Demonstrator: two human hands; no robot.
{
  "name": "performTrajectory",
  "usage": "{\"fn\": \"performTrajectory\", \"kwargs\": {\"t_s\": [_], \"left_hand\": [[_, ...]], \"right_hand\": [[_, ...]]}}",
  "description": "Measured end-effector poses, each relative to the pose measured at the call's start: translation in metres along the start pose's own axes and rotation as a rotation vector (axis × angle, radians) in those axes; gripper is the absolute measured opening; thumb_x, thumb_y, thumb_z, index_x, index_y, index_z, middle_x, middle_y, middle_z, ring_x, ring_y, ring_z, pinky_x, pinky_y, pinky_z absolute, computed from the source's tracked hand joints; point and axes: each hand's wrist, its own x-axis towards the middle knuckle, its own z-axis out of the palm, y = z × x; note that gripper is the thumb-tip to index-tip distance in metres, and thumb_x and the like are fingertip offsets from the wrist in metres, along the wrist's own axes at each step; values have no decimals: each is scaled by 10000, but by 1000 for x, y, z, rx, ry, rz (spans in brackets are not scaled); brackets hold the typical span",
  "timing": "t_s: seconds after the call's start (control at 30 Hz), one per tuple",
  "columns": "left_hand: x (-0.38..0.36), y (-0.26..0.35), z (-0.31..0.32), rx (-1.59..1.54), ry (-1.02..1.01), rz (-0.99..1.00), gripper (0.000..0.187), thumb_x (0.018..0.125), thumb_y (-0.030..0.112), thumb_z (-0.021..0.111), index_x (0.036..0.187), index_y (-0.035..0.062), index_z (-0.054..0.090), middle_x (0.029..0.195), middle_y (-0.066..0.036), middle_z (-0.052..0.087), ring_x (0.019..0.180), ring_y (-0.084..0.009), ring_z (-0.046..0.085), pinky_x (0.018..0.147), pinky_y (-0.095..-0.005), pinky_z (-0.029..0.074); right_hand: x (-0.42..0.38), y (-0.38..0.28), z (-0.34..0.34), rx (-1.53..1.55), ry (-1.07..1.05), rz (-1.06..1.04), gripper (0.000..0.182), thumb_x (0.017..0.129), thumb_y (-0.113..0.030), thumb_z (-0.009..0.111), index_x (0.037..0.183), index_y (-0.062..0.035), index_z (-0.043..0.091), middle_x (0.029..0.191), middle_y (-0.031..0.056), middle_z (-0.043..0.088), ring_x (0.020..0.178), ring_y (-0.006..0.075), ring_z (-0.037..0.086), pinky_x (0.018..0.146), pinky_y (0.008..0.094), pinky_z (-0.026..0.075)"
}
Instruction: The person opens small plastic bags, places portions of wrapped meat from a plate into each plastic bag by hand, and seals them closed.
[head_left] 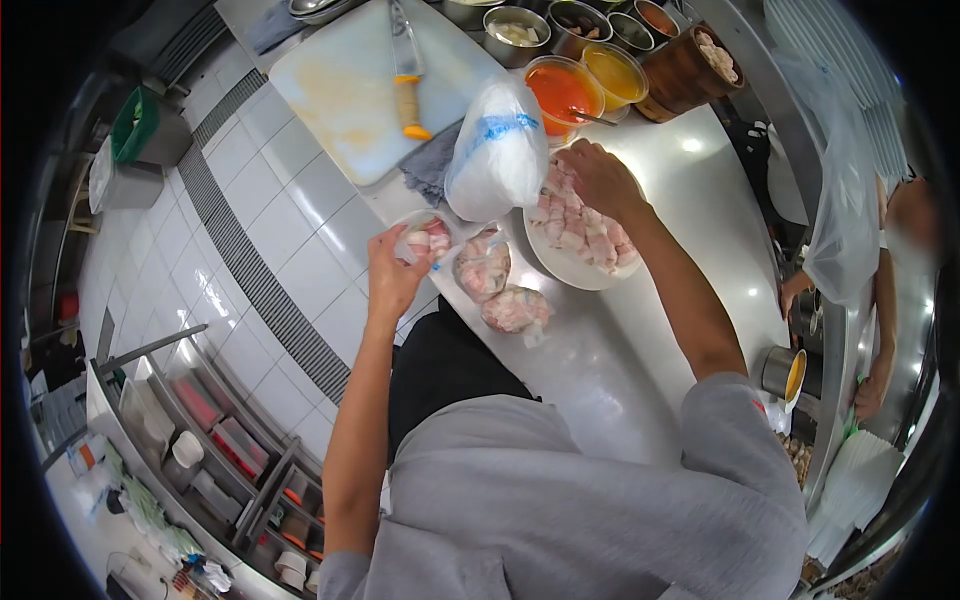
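My left hand (pixel 392 272) is closed on the edge of a small clear plastic bag (pixel 428 238) with pink and white raw meat inside. My right hand (pixel 605 180) reaches to the far end of a white plate (pixel 578 283), its fingers curled down on the raw meat pieces (pixel 590 235); the fingertips are partly hidden. Two filled bags of meat, one nearer the plate (pixel 482 266) and one closer to my body (pixel 517 309), lie on the steel counter. Between my hands stands a bulky white stack of plastic bags (pixel 497 150) with blue print.
A knife (pixel 407 70) with a yellow handle lies on a white cutting board (pixel 330 100), a grey cloth (pixel 430 165) beside it. Tubs of orange-red sauce (pixel 562 90) and yellow liquid (pixel 614 72) stand behind the plate. Another person's arm (pixel 880 310) shows at right.
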Motion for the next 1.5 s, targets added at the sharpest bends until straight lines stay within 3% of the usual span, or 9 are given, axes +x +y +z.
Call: {"fn": "performTrajectory", "kwargs": {"t_s": [0.1,0.33,0.63,0.7,0.87,1.03,1.13,1.3,1.5], "left_hand": [[-3,4,-1,-39,-13,-70,644,752,162,825,1333,34,579,1262,-158,499,887,-225,587,753,-325,532],[0,-2,1,45,14,40,672,747,178,820,1351,31,564,1276,-163,524,775,-188,599,718,-321,537],[-2,-2,-3,29,-17,1,653,756,156,810,1347,23,564,1272,-160,526,742,-179,598,708,-318,542],[-1,-2,-3,6,-23,-4,650,757,155,807,1345,22,564,1267,-158,528,740,-177,597,712,-317,540],[-1,4,-5,-36,-28,-42,640,746,159,804,1329,27,576,1211,-160,530,816,-222,586,748,-334,524],[3,-5,-1,-10,-31,-18,655,743,162,809,1337,30,568,1214,-160,529,812,-224,585,744,-339,524],[5,-10,1,20,-22,-8,678,731,170,824,1348,40,574,1252,-162,535,746,-182,592,719,-322,535],[3,-6,-2,-40,-28,9,672,734,161,830,1335,20,564,1227,-174,518,876,-231,584,750,-333,534],[3,-7,2,-53,-16,-16,668,727,111,822,1335,20,561,1242,-193,511,974,-283,609,790,-356,539]], "right_hand": [[-5,1,5,9,85,-56,447,802,-83,674,1234,-169,595,1211,61,563,1117,273,585,962,437,484],[7,-6,-16,-128,-147,-8,463,797,-75,678,1241,-177,596,1215,89,552,1128,297,583,968,446,478],[12,12,-8,237,-143,-30,489,764,-75,680,1241,-133,584,1137,109,597,1031,306,631,923,421,508],[12,17,-14,572,-174,249,445,784,-63,674,1216,-64,565,1088,113,633,935,251,653,834,369,545],[-13,29,-14,1308,-70,456,351,846,-47,634,1183,11,555,1066,104,644,915,183,650,773,293,550],[-47,2,-51,1434,38,552,334,875,-17,593,1202,22,538,1089,91,626,900,182,659,801,291,568],[-63,-16,-69,1269,-89,451,343,870,1,587,1209,4,530,1145,101,613,907,183,665,808,309,583],[-67,-93,-78,1602,-286,245,362,844,-2,650,1190,-31,549,1077,88,644,952,174,669,801,316,579],[-27,-204,-35,1718,-135,158,313,853,-36,665,1158,-30,595,1032,65,665,926,149,665,781,302,551]]}}
